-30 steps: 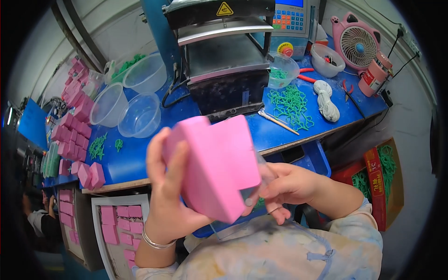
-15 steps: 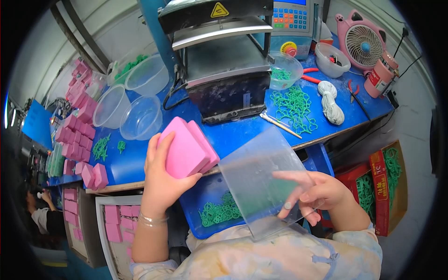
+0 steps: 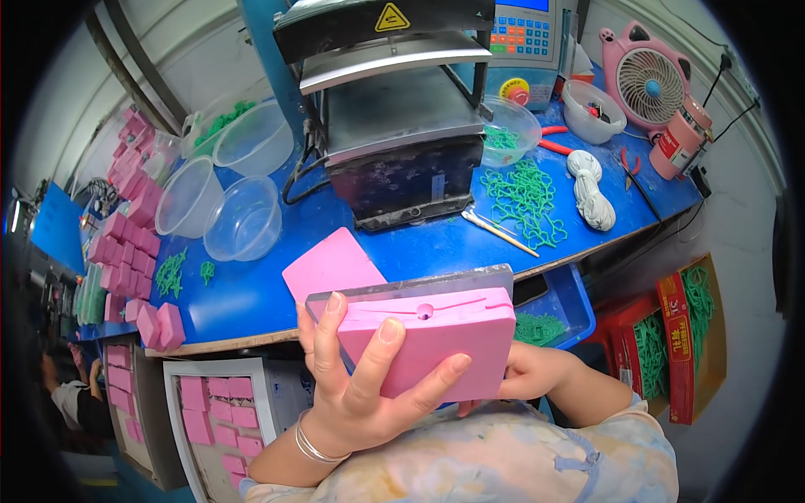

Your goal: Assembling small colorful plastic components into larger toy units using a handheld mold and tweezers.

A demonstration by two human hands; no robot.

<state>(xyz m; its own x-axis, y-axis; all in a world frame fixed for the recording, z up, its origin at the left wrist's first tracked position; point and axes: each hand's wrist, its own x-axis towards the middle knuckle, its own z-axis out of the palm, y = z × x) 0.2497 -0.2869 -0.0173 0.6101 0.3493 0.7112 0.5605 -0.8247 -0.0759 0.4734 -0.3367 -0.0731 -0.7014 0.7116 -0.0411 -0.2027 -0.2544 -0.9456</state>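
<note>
A thick pink block, which looks like foam, stands tilted in front of me. Its narrow upper side shows a seam and a small round hole. My left hand is closed on it, fingers spread over its near face and upper edge. A clear, flat plate stands against its far side. My right hand is at the block's lower right edge. Most of its fingers are hidden behind or under the block. Past the plate, a flat pink slab lies at the bench's front edge, partly covered.
A heated-looking press stands at the back of the blue bench. Plastic bowls and stacked pink blocks are left. Green looped pieces, a yarn bundle and a pink fan are right. Below sits a blue tray.
The pink block in my left hand has come down and right, and now stands upright against the clear plate. One pink slab is left on the bench. My right hand has gone behind the block.
</note>
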